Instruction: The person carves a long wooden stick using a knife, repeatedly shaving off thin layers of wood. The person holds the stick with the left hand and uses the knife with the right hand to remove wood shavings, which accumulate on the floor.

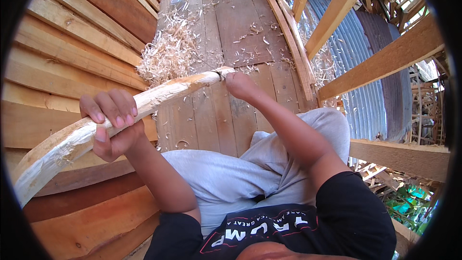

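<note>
A long pale wooden pole [159,95], stripped of bark and rough-cut, slants from the lower left up to the middle of the view. My left hand [113,120] is closed around its thicker, curved part, fingers over the top and thumb on the near side. At the pole's far end my right hand [239,85] is a closed fist. A thin dark knife blade [220,74] lies across the wood right beside that fist; its handle is hidden by the fingers.
Curled wood shavings [168,50] lie heaped on the plank floor [219,110]. A plank wall [62,74] stands at left. On the right are long wooden strips [284,24], slanted timber rails [385,67] and corrugated metal sheets [358,86]. My legs [231,173] are folded below the pole.
</note>
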### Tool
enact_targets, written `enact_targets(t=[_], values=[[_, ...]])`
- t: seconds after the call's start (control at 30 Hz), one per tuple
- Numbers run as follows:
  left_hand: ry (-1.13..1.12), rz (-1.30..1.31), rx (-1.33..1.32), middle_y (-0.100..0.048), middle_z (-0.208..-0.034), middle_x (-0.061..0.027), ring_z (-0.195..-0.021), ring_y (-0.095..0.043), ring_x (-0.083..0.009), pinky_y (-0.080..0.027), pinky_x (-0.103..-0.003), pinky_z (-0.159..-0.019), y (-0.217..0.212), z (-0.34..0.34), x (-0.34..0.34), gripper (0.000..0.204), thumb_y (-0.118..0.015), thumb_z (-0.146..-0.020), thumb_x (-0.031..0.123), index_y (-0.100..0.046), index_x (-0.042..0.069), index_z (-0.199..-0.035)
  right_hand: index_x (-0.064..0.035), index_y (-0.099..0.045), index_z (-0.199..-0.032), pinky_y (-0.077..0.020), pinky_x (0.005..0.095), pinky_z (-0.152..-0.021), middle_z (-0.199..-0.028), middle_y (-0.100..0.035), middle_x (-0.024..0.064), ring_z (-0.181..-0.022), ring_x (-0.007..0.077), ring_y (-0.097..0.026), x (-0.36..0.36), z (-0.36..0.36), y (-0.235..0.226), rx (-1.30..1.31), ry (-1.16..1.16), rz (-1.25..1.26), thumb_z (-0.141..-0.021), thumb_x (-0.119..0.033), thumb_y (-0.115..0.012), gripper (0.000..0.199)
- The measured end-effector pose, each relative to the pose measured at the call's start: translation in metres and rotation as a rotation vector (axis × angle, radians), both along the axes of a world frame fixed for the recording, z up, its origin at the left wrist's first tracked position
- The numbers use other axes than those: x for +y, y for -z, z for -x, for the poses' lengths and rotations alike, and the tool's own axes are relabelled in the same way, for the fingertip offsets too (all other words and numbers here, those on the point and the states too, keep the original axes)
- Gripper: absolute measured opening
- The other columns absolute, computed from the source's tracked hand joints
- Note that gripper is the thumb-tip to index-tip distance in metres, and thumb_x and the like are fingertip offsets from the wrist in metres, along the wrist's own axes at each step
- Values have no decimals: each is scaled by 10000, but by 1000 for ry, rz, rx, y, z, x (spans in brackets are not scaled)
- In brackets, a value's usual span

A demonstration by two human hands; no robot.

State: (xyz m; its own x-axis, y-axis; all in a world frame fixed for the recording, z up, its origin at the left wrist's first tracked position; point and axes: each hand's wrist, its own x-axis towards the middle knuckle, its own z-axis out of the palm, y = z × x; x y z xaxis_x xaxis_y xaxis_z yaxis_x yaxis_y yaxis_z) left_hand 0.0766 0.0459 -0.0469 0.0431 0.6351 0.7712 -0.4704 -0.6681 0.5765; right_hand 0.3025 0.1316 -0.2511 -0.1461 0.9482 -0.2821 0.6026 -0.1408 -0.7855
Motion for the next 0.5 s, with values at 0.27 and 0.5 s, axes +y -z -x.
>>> enact_targets(t=[0.27,0.5], values=[[-23,16,-15,-516,-666,-35,-575,-492,-136,-419,-272,-569,-1,-10,-5,201,-591,-791,208,-440,102,-872,102,-638,-943,-447,494,-905,-1028,-598,344,-972,471,-592,-2,-3,-1,-20,-89,1,-921,-281,-309,505],[-64,16,-32,-507,-650,-34,-562,-486,-135,-421,-276,-565,-2,-6,-6,215,-597,-777,200,-426,103,-863,109,-632,-982,-433,478,-935,-1083,-583,344,-1037,464,-570,7,3,8,-45,-9,49,-911,-289,-313,515]])
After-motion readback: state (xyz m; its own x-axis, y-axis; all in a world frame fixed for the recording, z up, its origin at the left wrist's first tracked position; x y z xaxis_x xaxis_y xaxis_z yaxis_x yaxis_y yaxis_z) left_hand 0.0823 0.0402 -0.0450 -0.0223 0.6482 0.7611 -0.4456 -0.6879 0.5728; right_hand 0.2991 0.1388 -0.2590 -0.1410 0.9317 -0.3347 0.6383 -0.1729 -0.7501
